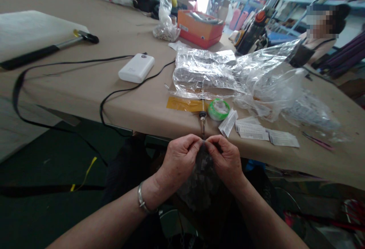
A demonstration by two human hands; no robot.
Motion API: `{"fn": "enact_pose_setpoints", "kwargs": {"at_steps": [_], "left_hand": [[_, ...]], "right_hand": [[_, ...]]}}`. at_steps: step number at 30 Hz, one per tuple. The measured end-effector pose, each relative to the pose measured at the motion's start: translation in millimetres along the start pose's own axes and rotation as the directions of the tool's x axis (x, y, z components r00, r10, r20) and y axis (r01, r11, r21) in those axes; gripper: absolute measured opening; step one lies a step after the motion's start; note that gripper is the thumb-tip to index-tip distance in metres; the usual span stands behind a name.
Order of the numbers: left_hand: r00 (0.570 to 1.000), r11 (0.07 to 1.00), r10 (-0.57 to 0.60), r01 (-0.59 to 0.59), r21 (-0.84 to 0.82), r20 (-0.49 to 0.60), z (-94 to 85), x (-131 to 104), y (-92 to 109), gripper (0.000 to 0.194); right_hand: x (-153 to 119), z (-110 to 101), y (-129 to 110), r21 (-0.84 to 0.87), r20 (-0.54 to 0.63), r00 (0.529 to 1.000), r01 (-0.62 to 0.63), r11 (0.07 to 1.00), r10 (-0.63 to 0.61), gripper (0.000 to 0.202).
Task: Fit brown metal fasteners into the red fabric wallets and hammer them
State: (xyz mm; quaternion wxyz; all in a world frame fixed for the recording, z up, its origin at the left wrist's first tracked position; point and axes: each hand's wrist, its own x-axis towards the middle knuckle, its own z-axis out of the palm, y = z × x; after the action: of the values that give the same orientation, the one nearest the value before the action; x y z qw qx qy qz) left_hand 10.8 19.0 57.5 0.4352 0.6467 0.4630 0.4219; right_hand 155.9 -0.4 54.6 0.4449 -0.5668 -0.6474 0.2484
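My left hand (182,156) and my right hand (226,159) meet just off the table's front edge, thumbs and forefingers pinched together. Whatever lies between the fingertips is too small to make out. Right beyond them, a slim metal-tipped tool (202,119), resembling a soldering iron, points toward my fingers over the edge. Beneath the hands, a heap of greyish translucent pieces (199,184) lies in shadow at my lap. Beside the tool are a green-rimmed round container (218,109), a strip of amber tape (184,104) and stacks of small printed labels (252,129).
Clear plastic bags (211,70) spread across the table's middle. Pink-handled tweezers (318,141) lie at right. A white power bank (137,68) with a black cable (104,104) sits left, near a hammer-like tool (57,46). An orange box (200,28) stands behind; another person is at far right.
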Motion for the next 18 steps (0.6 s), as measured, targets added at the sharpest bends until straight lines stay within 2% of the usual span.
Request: {"fn": "enact_pose_setpoints", "kwargs": {"at_steps": [3,6,9,11,13,15,18], "left_hand": [[0.999,0.999,-0.042,0.042,-0.018,0.033,-3.0,-8.3,0.7,0.019],[0.994,0.997,-0.075,0.076,-0.013,0.074,-6.1,-14.9,-6.9,0.02],[0.994,0.997,-0.073,0.072,0.009,0.08,-7.7,-17.3,-24.4,0.02],[0.996,0.998,-0.065,0.063,0.031,0.059,-8.4,-17.5,-36.4,0.024],[0.996,0.996,-0.073,0.07,0.049,0.06,-9.0,-18.3,-44.1,0.024],[0.991,0.994,-0.098,0.094,0.055,0.086,-9.5,-20.4,-46.4,0.022],[0.984,0.99,-0.135,0.13,0.054,0.113,-9.6,-24.4,-43.2,0.022]], "right_hand": [[-7.9,-10.0,-6.6,-0.043,0.057,0.997,0.054,0.998,-0.052,0.007],[-5.4,-26.6,-13.8,-0.187,0.063,0.975,0.219,0.958,-0.211,0.016],[14.5,-43.8,-15.4,-0.385,0.026,0.916,0.379,0.842,-0.401,0.014],[33.9,-51.1,-12.4,-0.534,0.026,0.881,0.411,0.739,-0.472,0.016],[52.3,-53.4,-7.3,-0.669,0.051,0.879,0.383,0.638,-0.474,0.022],[65.1,-51.9,-1.6,-0.748,0.09,0.9,0.344,0.568,-0.426,0.029],[70.6,-50.3,3.8,-0.754,0.116,0.915,0.334,0.566,-0.386,0.028]]}}
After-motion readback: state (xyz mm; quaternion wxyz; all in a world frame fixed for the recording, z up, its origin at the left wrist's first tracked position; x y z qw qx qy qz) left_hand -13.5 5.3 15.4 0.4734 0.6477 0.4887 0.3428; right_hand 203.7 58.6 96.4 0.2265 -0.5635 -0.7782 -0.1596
